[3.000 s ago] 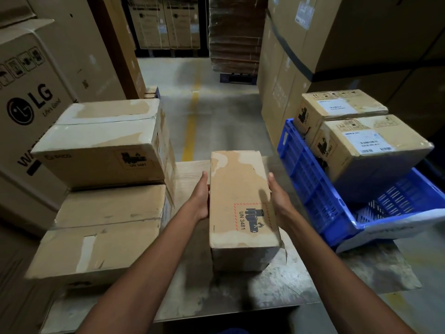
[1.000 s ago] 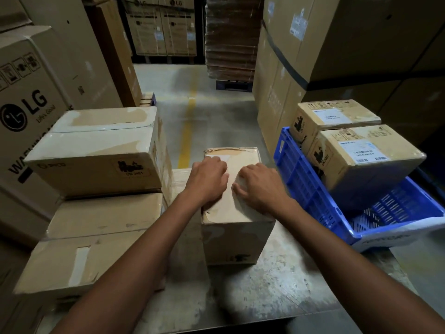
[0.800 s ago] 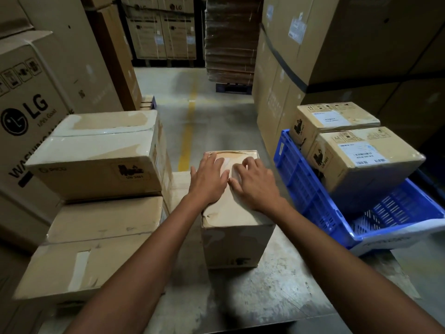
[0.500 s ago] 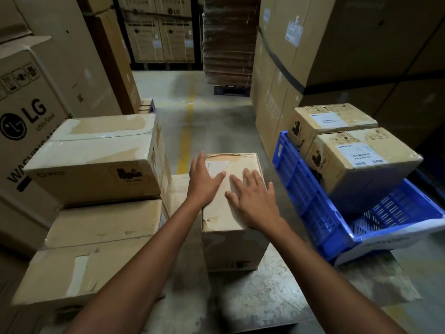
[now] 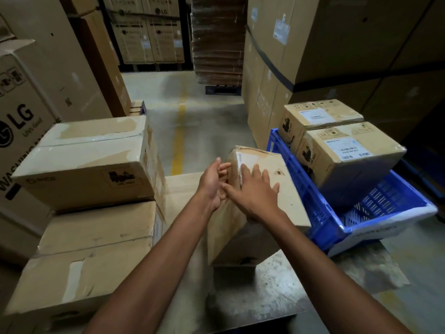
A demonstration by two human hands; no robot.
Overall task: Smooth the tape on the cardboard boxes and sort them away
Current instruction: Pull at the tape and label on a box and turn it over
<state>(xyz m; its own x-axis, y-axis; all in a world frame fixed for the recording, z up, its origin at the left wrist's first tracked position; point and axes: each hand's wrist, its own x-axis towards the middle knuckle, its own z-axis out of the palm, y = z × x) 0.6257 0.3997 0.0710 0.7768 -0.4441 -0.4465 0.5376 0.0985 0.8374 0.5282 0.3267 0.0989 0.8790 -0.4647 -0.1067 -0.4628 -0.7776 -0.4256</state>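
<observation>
Careful, the small box (image 5: 289,196) is tipped on one bottom edge near the table's (image 5: 265,297) right edge, beside the blue crate (image 5: 313,208), and your left hand (image 5: 212,183) and right hand (image 5: 252,192) only press it flat-fingered, gripping nothing, so it may slip and topple.

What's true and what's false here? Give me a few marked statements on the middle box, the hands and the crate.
The middle box is tilted. True.
The right hand lies open on its top. True.
The left hand holds a tape roll. False: it holds nothing, its fingers loose at the box's left side.
The crate is empty. False: two boxes sit in it.
</observation>
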